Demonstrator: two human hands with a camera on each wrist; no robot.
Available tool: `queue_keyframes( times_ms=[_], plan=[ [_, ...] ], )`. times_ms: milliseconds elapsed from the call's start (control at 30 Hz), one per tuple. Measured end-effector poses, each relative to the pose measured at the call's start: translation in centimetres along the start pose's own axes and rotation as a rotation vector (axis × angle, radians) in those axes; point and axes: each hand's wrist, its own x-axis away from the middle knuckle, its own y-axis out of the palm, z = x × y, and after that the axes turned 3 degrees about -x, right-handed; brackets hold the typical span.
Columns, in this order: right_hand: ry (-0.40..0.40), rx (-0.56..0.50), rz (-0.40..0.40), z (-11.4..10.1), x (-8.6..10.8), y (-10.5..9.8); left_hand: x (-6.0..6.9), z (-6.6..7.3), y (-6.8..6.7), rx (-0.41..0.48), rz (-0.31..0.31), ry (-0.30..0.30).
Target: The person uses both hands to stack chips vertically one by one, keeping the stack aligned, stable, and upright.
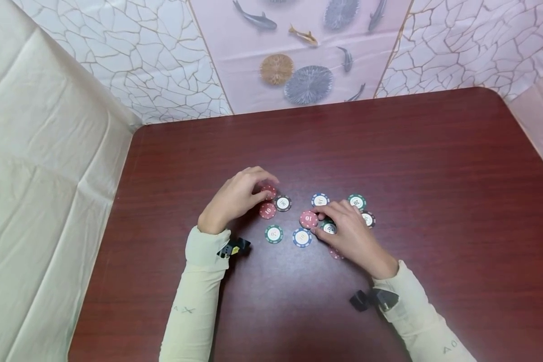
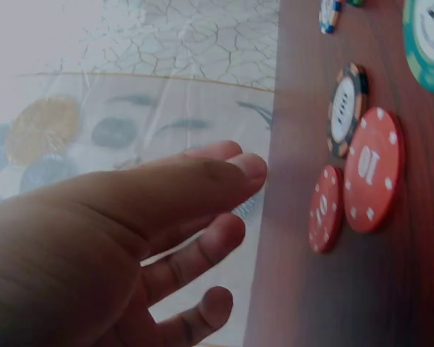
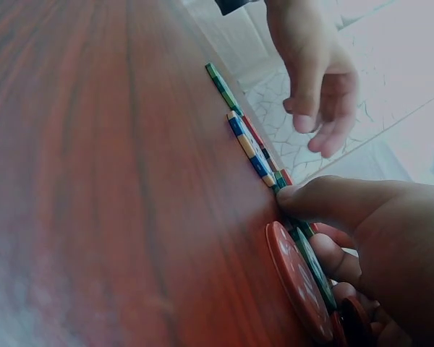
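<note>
My left hand (image 1: 240, 196) hovers over a red poker chip (image 1: 269, 192), fingers loosely bent and holding nothing. Near it lie a second red chip (image 1: 267, 210), a black chip (image 1: 283, 203) marked 100 and a green chip (image 1: 273, 234). My right hand (image 1: 350, 232) has thumb and index finger at the edge of a red poker chip (image 1: 308, 219) marked 10, seemingly pinching it. Just below that is a blue chip (image 1: 302, 238). Partly under the right hand are a green chip (image 1: 329, 228) and a red chip (image 3: 300, 282). The right wrist view hides the pinched edge behind the thumb.
Beyond the right hand lie a blue chip (image 1: 320, 199), a green chip (image 1: 357, 201) and a black chip (image 1: 368, 218). All rest on a dark red wooden table (image 1: 199, 151). Patterned cloth (image 1: 154, 55) hangs behind it, and pale cloth (image 1: 40, 176) on the left.
</note>
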Motion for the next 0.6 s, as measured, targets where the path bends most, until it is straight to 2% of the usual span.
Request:
queue_keyframes(
  times_ms=[167, 400, 600],
  plan=[
    [0.015, 0.002, -0.004, -0.1, -0.1, -0.1, 0.0, -1.1, 0.3, 0.018, -0.049, -0.056],
    [0.022, -0.001, -0.001, -0.1, -0.1, -0.2, 0.0, -2.1, 1.0, 0.047, -0.105, -0.077],
    [0.045, -0.003, -0.022, -0.2, -0.1, 0.0, 0.2, -2.7, 1.5, 0.033, -0.105, -0.088]
  ],
)
